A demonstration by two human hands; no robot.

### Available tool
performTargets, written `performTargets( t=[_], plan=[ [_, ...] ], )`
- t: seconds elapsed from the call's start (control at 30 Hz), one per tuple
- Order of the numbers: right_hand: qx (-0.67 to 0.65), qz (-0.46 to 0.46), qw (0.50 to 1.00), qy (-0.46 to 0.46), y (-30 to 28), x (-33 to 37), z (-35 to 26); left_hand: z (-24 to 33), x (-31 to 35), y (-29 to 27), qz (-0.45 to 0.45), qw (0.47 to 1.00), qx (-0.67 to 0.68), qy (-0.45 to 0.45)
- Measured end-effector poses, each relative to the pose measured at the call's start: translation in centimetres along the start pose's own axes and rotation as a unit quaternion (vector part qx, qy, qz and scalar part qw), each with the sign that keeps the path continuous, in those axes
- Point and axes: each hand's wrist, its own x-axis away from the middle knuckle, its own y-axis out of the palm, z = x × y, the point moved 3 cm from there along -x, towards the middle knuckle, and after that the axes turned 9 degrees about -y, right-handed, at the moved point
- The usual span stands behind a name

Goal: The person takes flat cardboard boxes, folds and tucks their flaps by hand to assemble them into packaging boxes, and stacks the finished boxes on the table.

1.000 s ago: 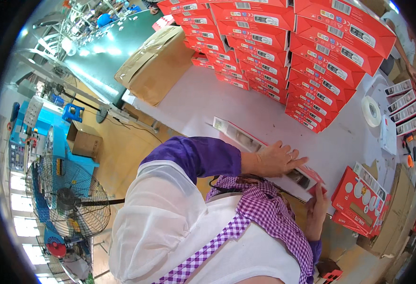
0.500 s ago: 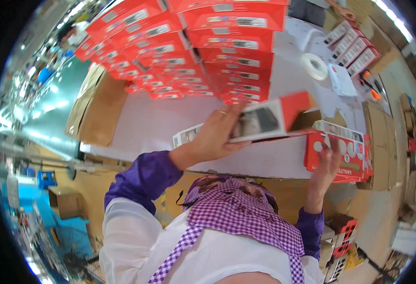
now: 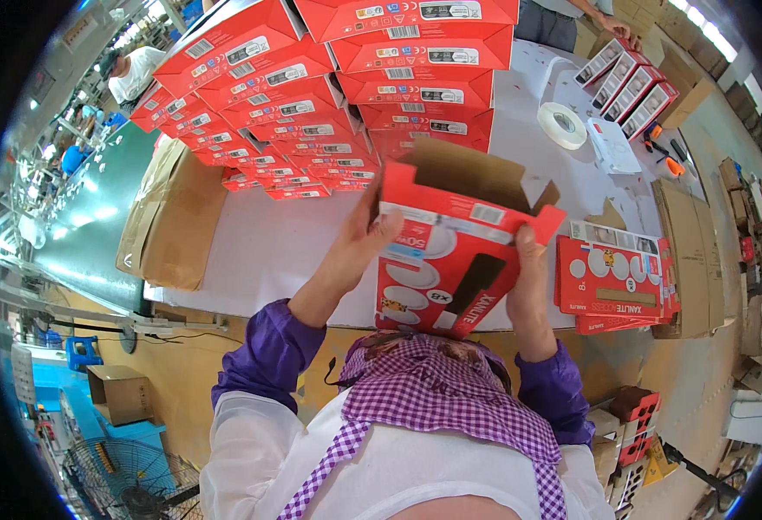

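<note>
Between my hands, at the table's front edge, I hold a red cardboard box (image 3: 437, 264) with its top end open and its brown inside showing. My left hand (image 3: 365, 238) grips its left side, thumb on the printed front. On the right side, my right hand (image 3: 528, 273) clasps the box with the thumb near the upper corner. The front has white round shapes and a dark cut-out window. To the right lies a small pile of flat red cartons (image 3: 611, 277). Behind the held box rises a tall stack of red boxes (image 3: 416, 82).
A brown carton (image 3: 169, 217) stands at the table's left end. Toward the right back are a roll of white tape (image 3: 562, 126), a white flat case (image 3: 617, 146), several upright boxes (image 3: 632, 91) and orange-handled tools (image 3: 674, 165). Another person's hand (image 3: 619, 28) touches those boxes.
The box has swung upright in front of me, its open end now upward. My right hand has come from the flat cartons to grip its right side.
</note>
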Motion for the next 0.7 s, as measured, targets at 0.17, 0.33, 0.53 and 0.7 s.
performTargets(
  t=[0.17,0.33,0.53,0.7],
  plan=[
    [-0.009,0.027,0.999,0.027,1.3,-0.2,-0.3,1.9,0.3,1.6,0.08,0.994,0.035,-0.063],
    [-0.101,0.092,0.99,0.028,1.2,0.4,-1.5,0.9,0.1,1.6,0.072,0.997,0.031,-0.02],
    [-0.067,0.126,0.989,0.033,2.1,0.1,-2.7,4.4,-0.5,2.2,0.034,0.977,0.174,-0.117],
    [0.022,0.116,0.993,-0.011,2.7,-0.1,-3.7,1.9,-2.0,0.5,0.109,0.984,0.106,-0.093]
  ],
)
